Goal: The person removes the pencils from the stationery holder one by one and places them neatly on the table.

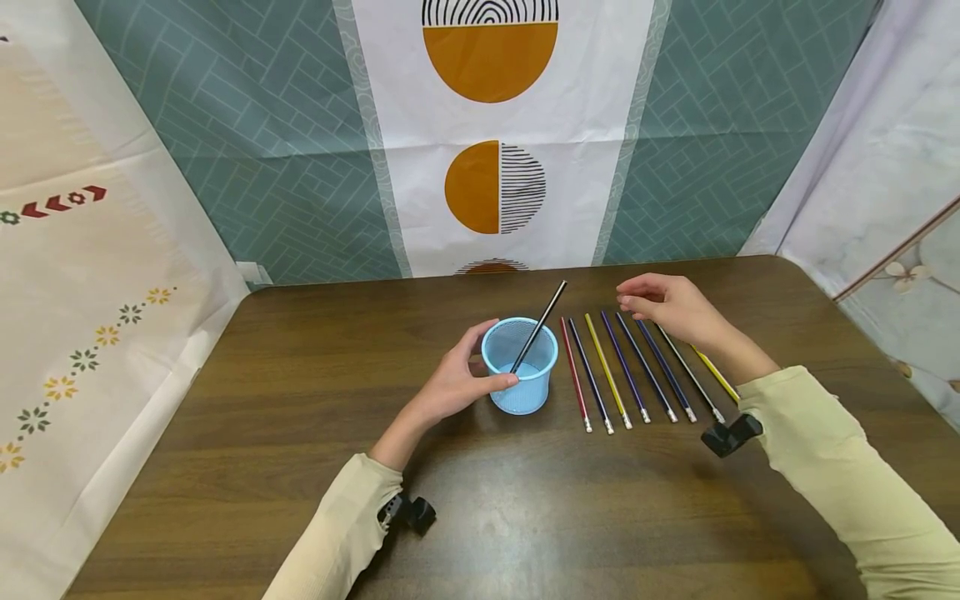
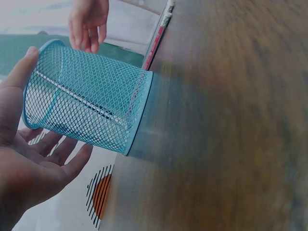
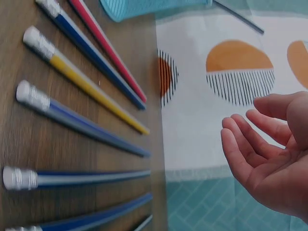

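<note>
A light blue mesh pencil cup (image 1: 525,395) stands upright on the table, gripped by my left hand (image 1: 456,379), the thumb near its front rim and the fingers round the far side. Inside it leans one black pencil (image 1: 546,316), its upper end jutting out to the right. My right hand (image 1: 671,307) hovers above the far ends of a row of pencils, fingers loosely bent and holding nothing. The row includes a red pencil (image 1: 574,371), a yellow pencil (image 1: 607,368) and several dark blue ones, their white erasers toward me. Beneath my right wrist lies another yellow pencil (image 1: 716,373), partly hidden.
The brown wooden table (image 1: 247,433) ends at a patterned cloth backdrop (image 1: 300,167) behind it. Pale cloths hang at the left and right sides. Each wrist wears a small black camera.
</note>
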`<state>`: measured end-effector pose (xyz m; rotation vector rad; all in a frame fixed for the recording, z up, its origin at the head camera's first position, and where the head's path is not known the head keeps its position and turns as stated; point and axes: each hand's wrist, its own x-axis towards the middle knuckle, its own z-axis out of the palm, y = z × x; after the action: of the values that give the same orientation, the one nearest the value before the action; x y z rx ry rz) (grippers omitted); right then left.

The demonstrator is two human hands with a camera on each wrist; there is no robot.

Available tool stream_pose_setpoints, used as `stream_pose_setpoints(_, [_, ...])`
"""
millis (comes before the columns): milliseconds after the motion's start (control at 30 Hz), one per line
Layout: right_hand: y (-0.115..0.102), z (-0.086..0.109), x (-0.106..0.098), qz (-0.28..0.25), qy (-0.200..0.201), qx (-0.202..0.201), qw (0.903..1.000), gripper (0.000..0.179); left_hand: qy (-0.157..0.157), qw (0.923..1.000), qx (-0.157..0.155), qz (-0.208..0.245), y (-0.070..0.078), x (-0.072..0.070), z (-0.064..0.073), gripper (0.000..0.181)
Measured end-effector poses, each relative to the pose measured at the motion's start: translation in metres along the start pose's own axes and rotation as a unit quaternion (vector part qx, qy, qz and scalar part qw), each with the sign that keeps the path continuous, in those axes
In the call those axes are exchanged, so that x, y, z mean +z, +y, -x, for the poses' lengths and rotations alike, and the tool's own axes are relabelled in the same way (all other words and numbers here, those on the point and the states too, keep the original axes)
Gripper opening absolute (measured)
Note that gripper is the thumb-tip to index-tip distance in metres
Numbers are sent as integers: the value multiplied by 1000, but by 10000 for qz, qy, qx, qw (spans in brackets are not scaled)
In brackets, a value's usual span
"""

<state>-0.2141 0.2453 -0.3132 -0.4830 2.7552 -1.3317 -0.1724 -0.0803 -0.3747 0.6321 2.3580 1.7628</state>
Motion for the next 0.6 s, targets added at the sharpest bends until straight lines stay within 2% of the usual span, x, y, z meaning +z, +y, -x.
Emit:
stream_pose_setpoints(200, [-12,0,12,-100,-158,-134,9997,31,-29,10000,-3,-23,-1,1,0,81])
stream_pose_setpoints(600, [-27,-5,35,-680,-447,-252,9964,33,20,9999,101,-10,-1,0,0,81])
